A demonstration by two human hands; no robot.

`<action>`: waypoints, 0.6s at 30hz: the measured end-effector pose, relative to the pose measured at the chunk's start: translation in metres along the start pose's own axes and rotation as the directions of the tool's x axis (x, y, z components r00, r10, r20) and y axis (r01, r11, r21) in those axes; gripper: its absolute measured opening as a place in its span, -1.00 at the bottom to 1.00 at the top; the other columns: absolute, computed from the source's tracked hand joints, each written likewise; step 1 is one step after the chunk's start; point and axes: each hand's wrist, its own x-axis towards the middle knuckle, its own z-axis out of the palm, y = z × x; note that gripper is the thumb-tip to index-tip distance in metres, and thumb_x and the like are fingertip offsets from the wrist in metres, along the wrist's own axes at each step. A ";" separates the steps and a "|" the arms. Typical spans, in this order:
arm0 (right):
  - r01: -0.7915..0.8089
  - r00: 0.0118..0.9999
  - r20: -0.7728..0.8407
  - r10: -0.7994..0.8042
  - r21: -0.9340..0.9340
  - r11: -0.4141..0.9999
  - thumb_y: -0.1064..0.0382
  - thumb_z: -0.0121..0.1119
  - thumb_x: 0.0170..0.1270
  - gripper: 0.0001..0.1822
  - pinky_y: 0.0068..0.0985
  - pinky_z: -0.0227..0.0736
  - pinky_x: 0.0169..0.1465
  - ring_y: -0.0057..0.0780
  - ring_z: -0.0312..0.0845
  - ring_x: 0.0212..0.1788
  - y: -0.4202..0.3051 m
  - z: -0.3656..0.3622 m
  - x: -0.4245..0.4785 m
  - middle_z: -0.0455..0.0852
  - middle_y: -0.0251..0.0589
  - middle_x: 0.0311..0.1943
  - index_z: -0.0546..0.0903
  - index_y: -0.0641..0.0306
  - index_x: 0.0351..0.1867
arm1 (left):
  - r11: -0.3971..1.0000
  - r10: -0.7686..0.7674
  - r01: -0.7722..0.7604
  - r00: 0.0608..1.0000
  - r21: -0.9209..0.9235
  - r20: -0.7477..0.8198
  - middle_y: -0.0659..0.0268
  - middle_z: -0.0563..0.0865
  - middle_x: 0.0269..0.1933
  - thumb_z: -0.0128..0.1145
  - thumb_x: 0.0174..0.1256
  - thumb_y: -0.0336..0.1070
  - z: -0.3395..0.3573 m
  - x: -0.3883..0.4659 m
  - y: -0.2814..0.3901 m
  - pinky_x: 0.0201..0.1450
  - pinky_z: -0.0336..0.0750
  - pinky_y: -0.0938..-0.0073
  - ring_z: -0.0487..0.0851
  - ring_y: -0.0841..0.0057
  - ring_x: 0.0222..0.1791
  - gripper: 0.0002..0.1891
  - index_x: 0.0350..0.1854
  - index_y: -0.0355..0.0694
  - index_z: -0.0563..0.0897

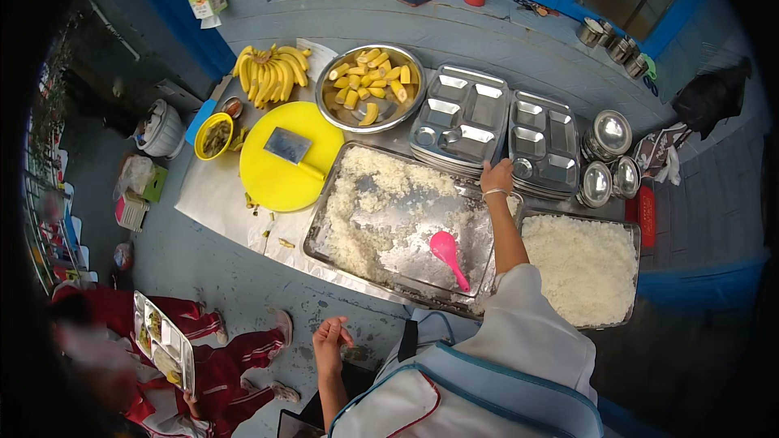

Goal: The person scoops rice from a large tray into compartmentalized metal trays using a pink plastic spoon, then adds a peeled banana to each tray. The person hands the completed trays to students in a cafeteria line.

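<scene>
My right hand (497, 177) reaches to the near corner of a stack of steel compartment trays (459, 111), beside a second tray stack (543, 140). Its fingertips touch or nearly touch the trays; whether they grip one I cannot tell. Below that arm lies a large steel pan (420, 219) with cooked white rice (359, 207) mostly along its left and far sides. A pink rice paddle (446, 255) rests in the pan. My left hand (331, 340) hangs before my apron, holding nothing, its fingers loosely bent and apart.
A full rice pan (578, 267) stands right. Beyond the first pan are a steel bowl of cut bananas (368, 76), a banana bunch (271, 73) and a cleaver (288, 145) on a yellow cutting board (268, 179). Lower left, a person (225, 371) holds a filled compartment tray (164, 340).
</scene>
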 end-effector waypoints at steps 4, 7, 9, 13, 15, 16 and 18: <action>-0.116 0.971 0.203 0.127 -0.065 0.991 -0.02 0.17 0.05 -0.46 -0.19 0.46 -0.20 0.04 0.53 -0.17 -0.009 0.026 0.077 0.60 0.15 -0.27 0.41 0.42 -0.12 | 0.988 -0.060 0.034 0.984 0.152 0.169 0.28 0.61 -0.51 -0.18 0.35 -0.30 0.066 0.114 0.021 -0.50 0.45 0.66 0.55 0.63 -0.58 -0.75 -0.09 -0.31 0.49; -0.211 0.950 0.243 0.197 0.033 0.977 0.07 0.24 -0.01 -0.61 -0.36 0.48 -0.27 -0.21 0.58 -0.33 0.006 0.043 0.102 0.61 -0.04 -0.46 0.45 0.36 -0.32 | 0.969 -0.126 0.040 0.930 0.245 0.344 0.26 0.63 -0.38 -0.22 0.34 -0.36 0.125 0.171 0.038 -0.41 0.49 0.65 0.58 0.61 -0.47 -0.75 -0.04 -0.31 0.46; -0.367 0.893 0.371 0.255 0.272 0.890 0.17 0.22 0.01 -0.75 -0.52 0.44 -0.41 -0.44 0.55 -0.46 0.021 0.046 0.118 0.57 -0.25 -0.54 0.44 0.27 -0.47 | 0.965 -0.126 0.011 0.897 0.263 0.424 0.25 0.63 -0.32 -0.17 0.33 -0.36 0.153 0.194 0.053 -0.36 0.50 0.63 0.59 0.60 -0.39 -0.76 -0.04 -0.32 0.47; -0.146 0.958 0.239 -0.158 0.882 0.447 0.39 0.14 0.05 -0.75 -0.73 -0.01 -0.57 -0.85 0.05 -0.58 0.013 -0.021 0.107 0.23 -0.61 -0.65 0.29 0.14 -0.61 | 0.976 -0.145 0.068 0.913 0.209 0.382 0.22 0.62 -0.19 -0.08 0.31 -0.31 0.165 0.213 0.072 -0.17 0.51 0.54 0.59 0.54 -0.21 -0.72 -0.01 -0.35 0.46; -0.168 0.931 0.282 -0.231 0.894 0.415 0.43 0.11 0.06 -0.79 -0.77 0.07 -0.54 -0.86 0.14 -0.58 0.010 -0.065 0.084 0.31 -0.59 -0.63 0.31 0.15 -0.59 | 0.983 -0.173 0.130 0.892 0.131 0.417 0.14 0.57 -0.06 -0.04 0.30 -0.18 0.161 0.223 0.082 -0.05 0.48 0.46 0.56 0.44 -0.10 -0.57 0.10 -0.37 0.36; -0.187 0.895 0.323 -0.308 0.897 0.400 0.48 0.06 0.07 -0.88 -0.79 0.17 -0.50 -0.86 0.23 -0.55 -0.003 -0.096 0.062 0.41 -0.56 -0.57 0.39 0.20 -0.50 | 0.978 -0.202 0.199 0.868 0.054 0.453 0.11 0.52 0.00 -0.03 0.28 -0.12 0.158 0.224 0.089 0.01 0.45 0.40 0.53 0.39 -0.04 -0.50 0.15 -0.37 0.30; -0.272 0.847 0.433 -0.309 0.852 0.448 0.52 0.04 0.08 -0.87 -0.80 0.27 -0.44 -0.86 0.36 -0.48 -0.018 -0.132 0.009 0.52 -0.49 -0.49 0.47 0.29 -0.32 | 0.938 -0.195 0.328 0.773 -0.116 0.604 0.04 0.40 0.13 -0.02 0.26 0.00 0.150 0.221 0.100 0.13 0.38 0.25 0.45 0.25 0.09 -0.35 0.24 -0.36 0.16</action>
